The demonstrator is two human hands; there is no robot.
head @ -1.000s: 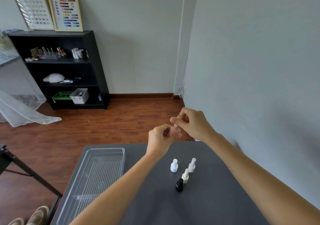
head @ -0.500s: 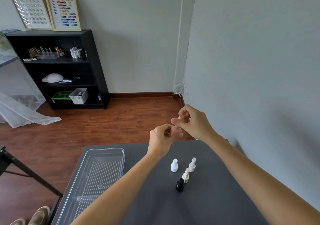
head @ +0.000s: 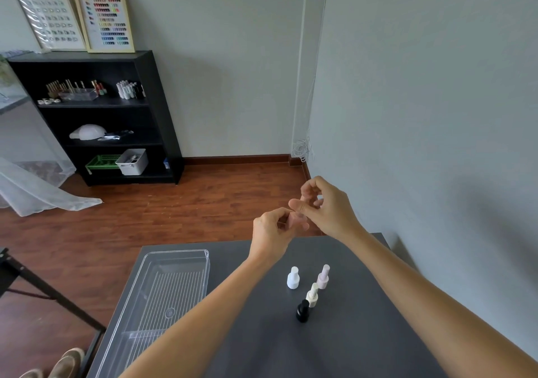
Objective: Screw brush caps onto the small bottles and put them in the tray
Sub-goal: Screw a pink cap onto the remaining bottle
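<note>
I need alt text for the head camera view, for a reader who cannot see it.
Two bare hands, left hand and right hand, meet above a dark grey table, pinching a small item mostly hidden by the fingers. Four small capped bottles stand on the table below, and a clear plastic tray with nothing in it lies to their left.

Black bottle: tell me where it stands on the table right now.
In the head view the black bottle stands upright on the grey table, right of the clear tray, nearest the camera of four bottles, beside the cream bottle.
</note>
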